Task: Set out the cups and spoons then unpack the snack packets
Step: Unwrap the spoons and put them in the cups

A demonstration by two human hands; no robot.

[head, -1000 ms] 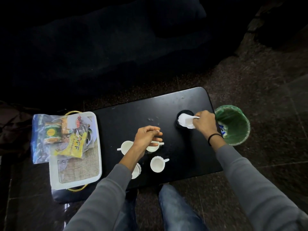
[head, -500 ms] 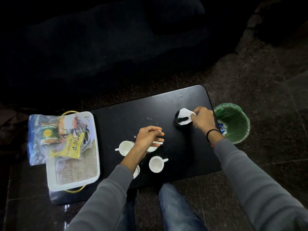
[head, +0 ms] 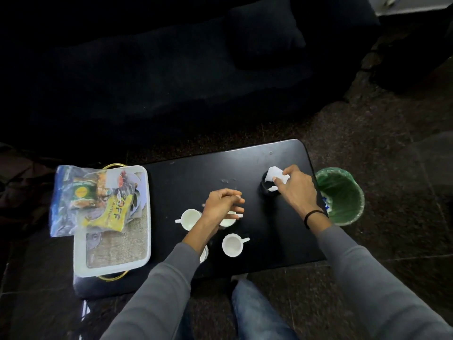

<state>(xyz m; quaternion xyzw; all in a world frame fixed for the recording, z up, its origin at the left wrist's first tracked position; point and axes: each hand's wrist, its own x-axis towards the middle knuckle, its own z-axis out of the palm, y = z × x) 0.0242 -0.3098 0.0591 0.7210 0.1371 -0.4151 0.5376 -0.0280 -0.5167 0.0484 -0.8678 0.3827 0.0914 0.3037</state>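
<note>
Four white cups on the black table (head: 191, 177), and that table is our landmark. One cup (head: 189, 219) sits near the middle of the table's near half, handle pointing toward the tray end. A second cup (head: 232, 245) stands closer to the near edge, handle toward the bin end. A third cup (head: 228, 221) is mostly covered by the left hand (head: 221, 206), and a fourth cup (head: 204, 253) peeks out from under the left forearm by the near edge.

The left hand hovers over that third cup, fingers curled narrow around something small and white; what exactly it pinches, I cannot tell.

Over at the table's bin end, the right hand (head: 295, 190) grips crumpled white paper (head: 276, 176) between fingers and thumb, right above a small black round container (head: 267, 188).

The snack packets (head: 98, 200) lie in a clear bag, resting on a white tray (head: 115, 263) at the table's other end, bag overhanging the edge.

Beside the table, just past the right wrist, a green-lined bin (head: 342, 196) stands on the floor.
</note>
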